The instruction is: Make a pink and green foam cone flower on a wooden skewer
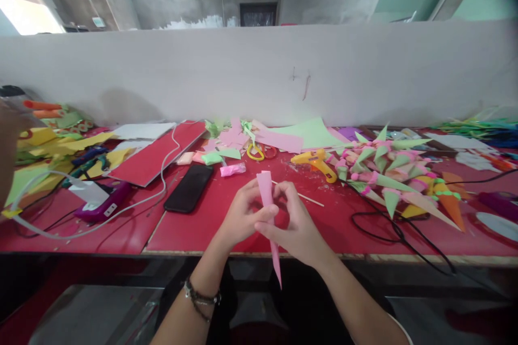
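A narrow pink cone of rolled foam or paper [266, 190] is held over the table's front edge, its pointed end downward. My left hand [245, 214] grips it from the left, thumb pressed across its middle. From the other side my right hand [294, 223] pinches the same piece, with the thumb reaching over toward the left thumb. A thin wooden stick [311, 199] lies on the table just behind my right hand. Beyond the hands are a small pink wrapped packet [232, 170] and a yellow glue gun [315, 163].
A black phone [189, 188] lies left of my hands. Yellow-handled scissors [255, 152] rest among pink and green scraps. At right is a pile of green and pink cones [388, 170] with a black cable [399, 237]. A purple power strip [106, 202] sits at left.
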`<state>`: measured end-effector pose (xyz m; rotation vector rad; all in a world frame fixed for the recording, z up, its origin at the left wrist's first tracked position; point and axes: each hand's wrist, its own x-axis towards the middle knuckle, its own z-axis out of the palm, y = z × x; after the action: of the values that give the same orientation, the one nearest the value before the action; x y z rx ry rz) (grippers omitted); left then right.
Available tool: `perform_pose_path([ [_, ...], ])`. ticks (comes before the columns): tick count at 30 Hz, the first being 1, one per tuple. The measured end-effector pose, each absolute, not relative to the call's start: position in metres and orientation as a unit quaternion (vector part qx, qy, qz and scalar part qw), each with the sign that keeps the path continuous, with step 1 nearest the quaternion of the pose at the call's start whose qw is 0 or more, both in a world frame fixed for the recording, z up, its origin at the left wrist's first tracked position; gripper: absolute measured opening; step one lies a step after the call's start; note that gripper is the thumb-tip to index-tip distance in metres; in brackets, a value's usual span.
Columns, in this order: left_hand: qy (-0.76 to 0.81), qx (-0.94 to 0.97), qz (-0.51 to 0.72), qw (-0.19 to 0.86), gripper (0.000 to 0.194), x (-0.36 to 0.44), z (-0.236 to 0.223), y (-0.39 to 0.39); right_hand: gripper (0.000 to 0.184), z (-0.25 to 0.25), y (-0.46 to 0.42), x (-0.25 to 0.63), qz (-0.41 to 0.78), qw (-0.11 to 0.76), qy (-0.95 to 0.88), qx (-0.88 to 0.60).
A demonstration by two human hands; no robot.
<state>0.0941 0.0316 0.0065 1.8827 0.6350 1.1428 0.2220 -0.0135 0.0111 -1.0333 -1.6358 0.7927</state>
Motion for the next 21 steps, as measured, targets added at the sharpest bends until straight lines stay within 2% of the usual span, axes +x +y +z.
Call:
perform_pose_path([
  [8, 0.251, 0.766, 0.469, 0.36, 0.04, 0.0909, 0.0079, 0.0321, 0.034, 0.0127, -0.0125, 0.2285, 0.457, 0.499, -0.65, -0.346],
  [14, 0.263, 0.768, 0.456, 0.364, 0.04, 0.09, 0.0134, 0.031, 0.034, 0.0129, -0.0105, 0.229, 0.489, 0.499, -0.64, -0.321],
  [21, 0.24, 0.753, 0.469, 0.394, 0.027, 0.0873, 0.0118, 0.0303, 0.019, 0.0128, -0.0099, 0.2292, 0.48, 0.516, -0.631, -0.325],
])
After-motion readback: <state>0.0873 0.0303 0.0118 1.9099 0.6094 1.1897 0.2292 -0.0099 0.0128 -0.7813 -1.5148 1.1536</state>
